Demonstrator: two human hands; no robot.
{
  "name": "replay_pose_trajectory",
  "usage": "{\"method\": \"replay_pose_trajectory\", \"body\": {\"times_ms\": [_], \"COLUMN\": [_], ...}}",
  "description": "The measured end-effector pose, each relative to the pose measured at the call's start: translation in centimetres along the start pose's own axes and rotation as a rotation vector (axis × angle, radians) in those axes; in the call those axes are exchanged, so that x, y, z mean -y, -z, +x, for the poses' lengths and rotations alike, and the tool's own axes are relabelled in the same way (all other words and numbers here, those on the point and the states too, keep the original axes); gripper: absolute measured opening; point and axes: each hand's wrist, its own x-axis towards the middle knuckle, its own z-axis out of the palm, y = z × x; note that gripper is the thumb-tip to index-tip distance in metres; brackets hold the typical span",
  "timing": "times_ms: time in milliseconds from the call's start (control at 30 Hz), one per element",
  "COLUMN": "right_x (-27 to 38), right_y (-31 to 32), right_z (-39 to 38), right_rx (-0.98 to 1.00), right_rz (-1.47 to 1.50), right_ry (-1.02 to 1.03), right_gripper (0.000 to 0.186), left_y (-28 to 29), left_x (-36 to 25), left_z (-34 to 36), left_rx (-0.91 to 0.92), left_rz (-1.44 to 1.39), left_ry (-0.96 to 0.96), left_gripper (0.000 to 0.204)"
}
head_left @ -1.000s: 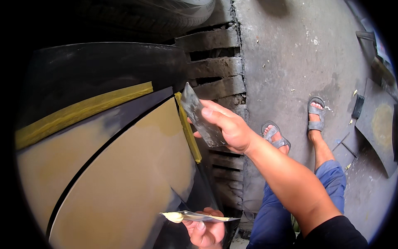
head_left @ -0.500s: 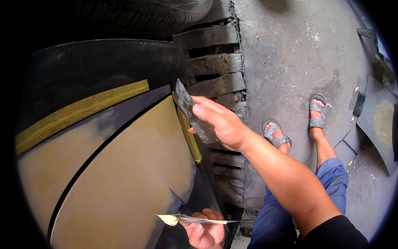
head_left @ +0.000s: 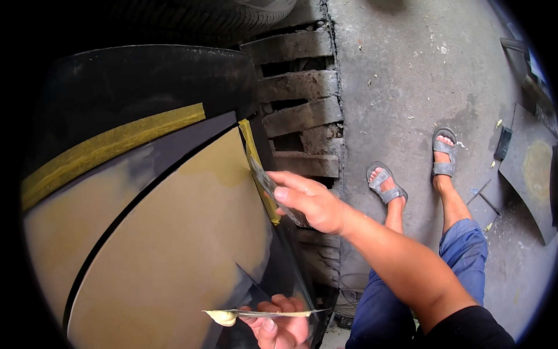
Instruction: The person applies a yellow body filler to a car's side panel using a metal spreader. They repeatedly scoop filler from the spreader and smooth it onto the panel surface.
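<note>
My right hand [head_left: 311, 200] grips a flat dark-grey spreader [head_left: 268, 185] between thumb and fingers. Its blade is tilted and lies along the right edge of a beige-coated car body panel [head_left: 174, 244], by a strip of yellow masking tape [head_left: 249, 139]; I cannot tell whether it touches. Low in the view, my left hand [head_left: 279, 326] holds a thin flat plate [head_left: 267, 313], seen almost edge-on. A lump of pale yellow putty [head_left: 222, 318] clings to the plate's left end.
Another yellow tape strip [head_left: 116, 148] crosses the adjoining panel, beyond a dark curved gap. A tyre [head_left: 232, 17] stands at the top. A slatted concrete drain cover [head_left: 299, 84] borders the floor. My sandalled feet [head_left: 386, 183] are right of it; a grey panel [head_left: 532, 168] lies at far right.
My right hand has lowered the spreader toward me and turned it more edge-on, uncovering the tape's upper end. My left hand with the putty plate has shifted slightly left and down.
</note>
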Motion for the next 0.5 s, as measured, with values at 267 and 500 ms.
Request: {"method": "replay_pose_trajectory", "body": {"times_ms": [267,500], "right_x": [1.9,3.2], "right_y": [0.7,2.0], "right_z": [-4.5,-8.2], "right_rx": [0.110,0.357], "right_rz": [0.011,-0.627], "right_ry": [0.028,0.256], "right_gripper": [0.052,0.045], "left_y": [-2.8,-5.2], "left_x": [-0.1,-0.8], "left_z": [1.7,3.0], "left_rx": [-0.190,-0.241], "left_rz": [0.248,0.351], "left_ry": [-0.165,-0.215], "left_gripper": [0.050,0.050]}}
